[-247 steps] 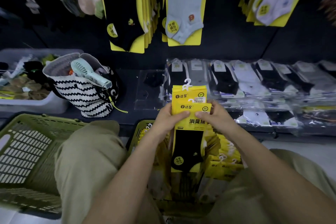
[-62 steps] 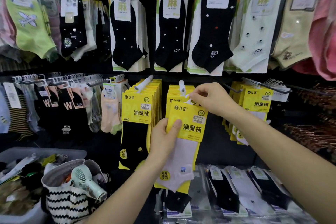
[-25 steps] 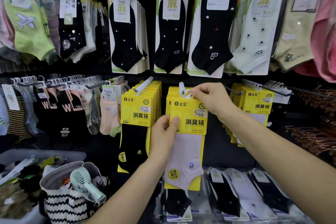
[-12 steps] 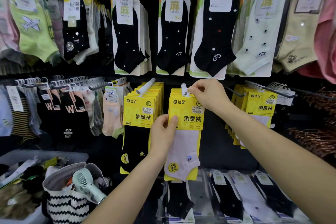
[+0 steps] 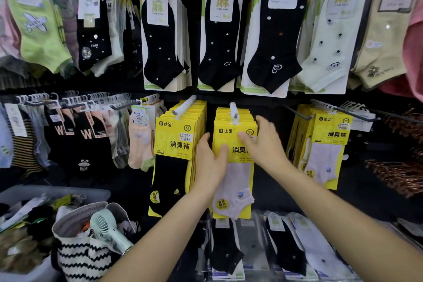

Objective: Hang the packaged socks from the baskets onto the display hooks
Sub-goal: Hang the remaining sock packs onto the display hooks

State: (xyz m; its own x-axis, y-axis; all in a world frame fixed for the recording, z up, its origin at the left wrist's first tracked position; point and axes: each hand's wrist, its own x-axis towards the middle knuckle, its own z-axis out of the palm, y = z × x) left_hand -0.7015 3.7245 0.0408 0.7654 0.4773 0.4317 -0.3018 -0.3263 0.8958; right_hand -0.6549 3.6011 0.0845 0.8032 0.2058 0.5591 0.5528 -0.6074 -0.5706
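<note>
A yellow sock pack with a pale lilac sock hangs at the front of a full stack on the middle display hook. My left hand holds the pack's left edge, thumb across its front. My right hand, slightly blurred, clasps the right edge of the pack and the stack behind it, thumb on the front and fingers spread along the side. The baskets are out of view.
Yellow packs of black socks hang on the hook just left, and more lilac ones to the right. Carded socks fill the row above. A striped bag holding a mint hand fan, a grey bin and wrapped socks lie below.
The pack's hanger tab now sits on the middle hook. My right hand left the tab and dropped to the pack's right edge. My left hand stays on the left edge.
</note>
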